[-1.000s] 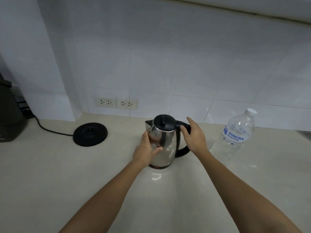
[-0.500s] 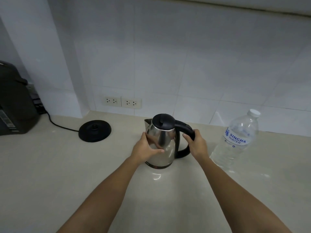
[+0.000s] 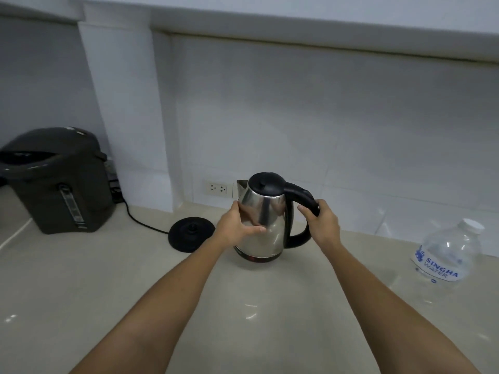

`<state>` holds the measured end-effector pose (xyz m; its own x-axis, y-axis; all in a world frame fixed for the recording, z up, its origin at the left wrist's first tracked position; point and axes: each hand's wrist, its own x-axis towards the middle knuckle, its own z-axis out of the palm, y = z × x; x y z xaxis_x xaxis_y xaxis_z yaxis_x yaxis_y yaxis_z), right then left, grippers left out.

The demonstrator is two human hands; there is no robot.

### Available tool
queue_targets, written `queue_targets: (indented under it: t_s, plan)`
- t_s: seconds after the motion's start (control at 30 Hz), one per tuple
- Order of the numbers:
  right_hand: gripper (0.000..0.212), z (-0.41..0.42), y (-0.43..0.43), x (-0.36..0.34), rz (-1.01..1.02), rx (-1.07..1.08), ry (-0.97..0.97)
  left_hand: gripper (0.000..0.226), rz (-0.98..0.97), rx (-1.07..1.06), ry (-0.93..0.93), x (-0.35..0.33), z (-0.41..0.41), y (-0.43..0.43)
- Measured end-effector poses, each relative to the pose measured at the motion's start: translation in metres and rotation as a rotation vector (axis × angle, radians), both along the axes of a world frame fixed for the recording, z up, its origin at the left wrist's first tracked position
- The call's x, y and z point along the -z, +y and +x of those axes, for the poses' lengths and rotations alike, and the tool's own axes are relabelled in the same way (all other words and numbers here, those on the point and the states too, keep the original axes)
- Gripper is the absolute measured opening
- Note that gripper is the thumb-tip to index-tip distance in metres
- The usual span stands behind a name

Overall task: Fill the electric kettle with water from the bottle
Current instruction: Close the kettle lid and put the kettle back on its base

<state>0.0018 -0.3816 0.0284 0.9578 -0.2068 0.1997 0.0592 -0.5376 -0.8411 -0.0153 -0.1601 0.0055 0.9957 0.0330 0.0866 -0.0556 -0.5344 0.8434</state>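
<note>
A steel electric kettle (image 3: 266, 225) with a closed black lid and black handle is upright near the middle of the counter, its spout pointing left. My left hand (image 3: 234, 228) presses against the kettle's left side. My right hand (image 3: 322, 224) is wrapped around the black handle. A clear plastic water bottle (image 3: 445, 259) with a white cap and blue lettering stands capped at the right, apart from both hands.
The kettle's round black base (image 3: 189, 237) lies just left of the kettle, its cord running left to a dark hot-water dispenser (image 3: 58, 179). A wall socket (image 3: 218, 188) sits behind the kettle. A beige counter (image 3: 243, 306) spreads in front.
The view has tilted up and swung left, bringing the dispenser into sight. My right hand has slid down the handle and closed around it; my left hand stays on the kettle's side.
</note>
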Motion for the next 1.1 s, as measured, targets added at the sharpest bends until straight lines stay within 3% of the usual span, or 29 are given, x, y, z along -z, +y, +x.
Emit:
queue_targets:
  t_s: [0.5,1.1]
  plan:
    - [0.029,0.045,0.182,0.026,0.209,-0.043,0.071,0.061,0.073,0.064,0.12,0.001,0.057,0.187]
    - [0.022,0.055,0.218,0.055,0.269,0.047,0.152,0.067,0.137,0.127,0.112,0.029,0.089,0.224]
